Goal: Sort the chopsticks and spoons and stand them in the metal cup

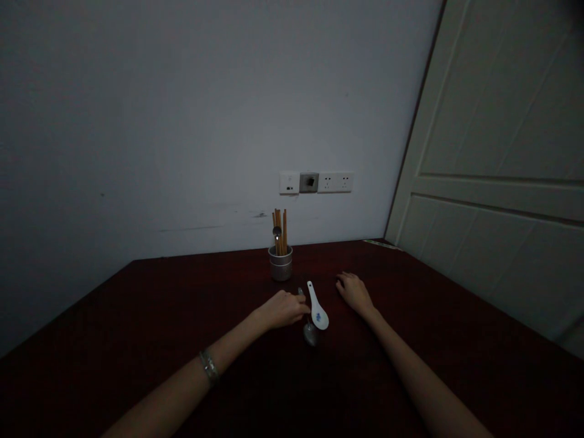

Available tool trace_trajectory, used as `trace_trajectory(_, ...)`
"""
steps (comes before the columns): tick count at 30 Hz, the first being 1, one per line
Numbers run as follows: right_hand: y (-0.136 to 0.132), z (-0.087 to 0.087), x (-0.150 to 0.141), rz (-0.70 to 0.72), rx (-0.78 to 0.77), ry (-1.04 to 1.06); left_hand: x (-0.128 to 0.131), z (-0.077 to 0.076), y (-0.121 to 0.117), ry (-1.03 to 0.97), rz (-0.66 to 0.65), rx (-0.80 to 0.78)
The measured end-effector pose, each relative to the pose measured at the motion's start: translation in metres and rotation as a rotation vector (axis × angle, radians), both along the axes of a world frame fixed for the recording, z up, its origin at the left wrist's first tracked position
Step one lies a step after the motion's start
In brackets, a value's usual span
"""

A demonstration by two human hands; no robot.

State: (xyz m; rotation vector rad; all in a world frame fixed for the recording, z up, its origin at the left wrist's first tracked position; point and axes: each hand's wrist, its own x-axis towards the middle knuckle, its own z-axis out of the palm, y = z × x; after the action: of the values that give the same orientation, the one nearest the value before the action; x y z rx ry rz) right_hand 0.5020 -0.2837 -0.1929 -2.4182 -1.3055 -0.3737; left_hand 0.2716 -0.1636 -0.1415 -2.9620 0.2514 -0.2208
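My left hand [286, 308] is closed on the handle of a metal spoon [311, 334], whose bowl points toward me. The handle's tip shows just above my fingers. Right beside it, a white soup spoon [319, 313] with a blue pattern lies on the table, its bowl toward me. Off to the right, my right hand [354, 291] rests palm down on the tabletop, fingers stretched out and holding nothing. Behind the spoons stands a metal cup [280, 266] with several wooden chopsticks [285, 230] and another metal spoon [277, 232] upright in it.
The dark red table [182, 304] runs back to a pale wall [205, 121]. Wall sockets [336, 182] sit above its far edge. A panelled door [493, 146] borders the right side. A thin strip [382, 244] lies at the far right corner.
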Motion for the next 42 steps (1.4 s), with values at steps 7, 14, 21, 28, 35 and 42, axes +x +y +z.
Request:
trace_trajectory(7, -0.001, 0.0, -0.001, -0.004, -0.009, -0.014, -0.004, 0.005, 0.0, -0.049, -0.036, 0.015)
trace_trajectory(14, -0.001, 0.0, -0.002, -0.003, -0.011, -0.037, -0.015, 0.022, -0.001, -0.1, -0.034, 0.02)
trace_trajectory(21, -0.001, 0.002, -0.003, -0.005, -0.003, -0.02, -0.023, 0.031, 0.004, -0.244, 0.033, -0.149)
trace_trajectory(28, -0.002, 0.001, -0.004, 0.018, -0.006, -0.062, -0.023, 0.028, 0.014, -0.442, 0.106, -0.567)
trace_trajectory(35, 0.0, -0.004, 0.001, 0.016, 0.015, -0.025, -0.018, 0.021, 0.018, -0.575, 0.286, -0.905)
trace_trajectory(42, 0.0, -0.003, 0.0, 0.029, 0.031, -0.038, -0.012, 0.016, 0.028, -0.656, 0.365, -1.271)
